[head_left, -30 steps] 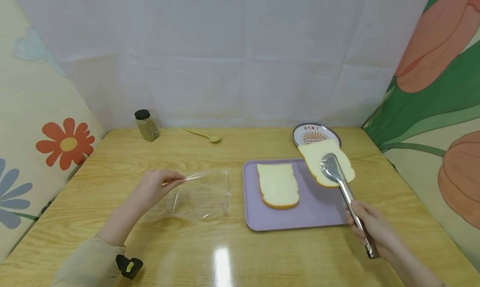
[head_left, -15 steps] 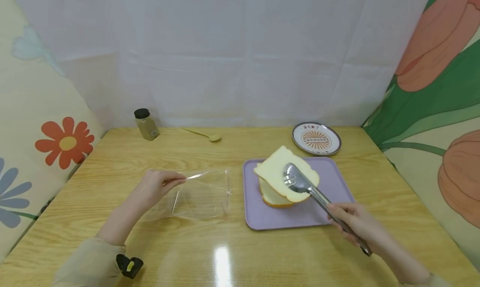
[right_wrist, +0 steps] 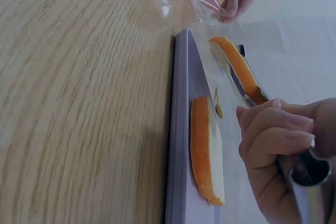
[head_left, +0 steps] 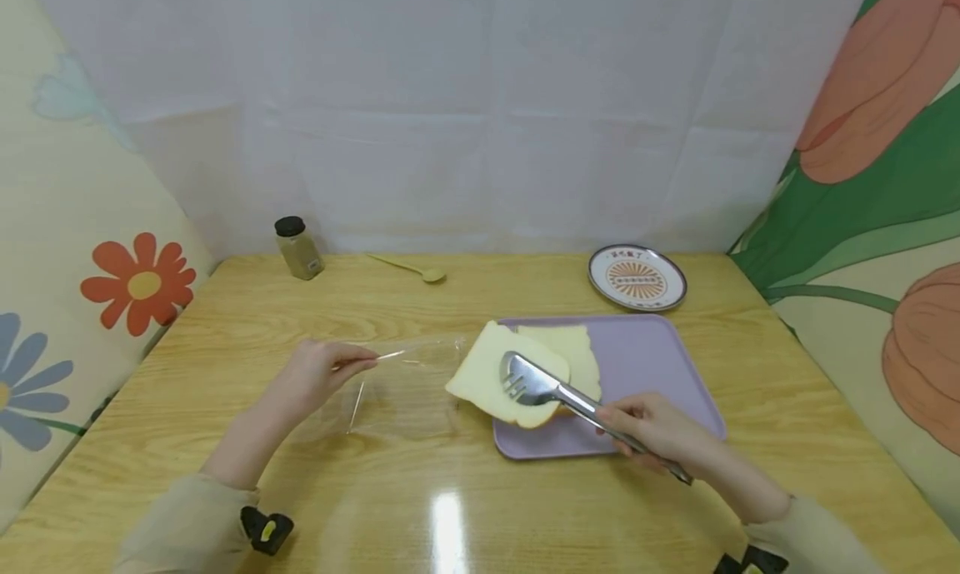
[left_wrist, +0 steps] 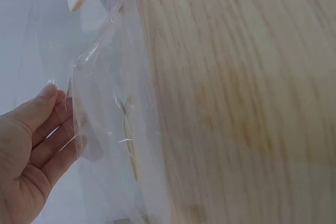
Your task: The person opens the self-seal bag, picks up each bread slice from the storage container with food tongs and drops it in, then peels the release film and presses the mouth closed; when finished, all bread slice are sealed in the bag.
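My left hand (head_left: 318,378) pinches the top edge of a clear plastic bag (head_left: 408,399) that lies on the table with its mouth toward the tray. In the left wrist view the thumb and fingers of the left hand (left_wrist: 39,145) hold the film. Metal tongs (head_left: 577,403) are gripped in my right hand (head_left: 656,432). Between the tongs' ends a bread slice (head_left: 480,378) hangs above the left rim of the purple tray (head_left: 652,357), close to the bag's mouth. Another bread slice (head_left: 585,357) lies on the tray, partly covered in the head view by the held one.
A white plate (head_left: 637,278) with a printed pattern stands behind the tray. At the back left are a jar (head_left: 300,253) with a black lid and a yellow spoon (head_left: 420,272). A white cloth (head_left: 480,124) hangs behind the wooden table.
My right hand has carried the tonged bread slice leftward, from the tray's right side across the lying slice to near the bag. The left hand has stayed at the bag's edge.
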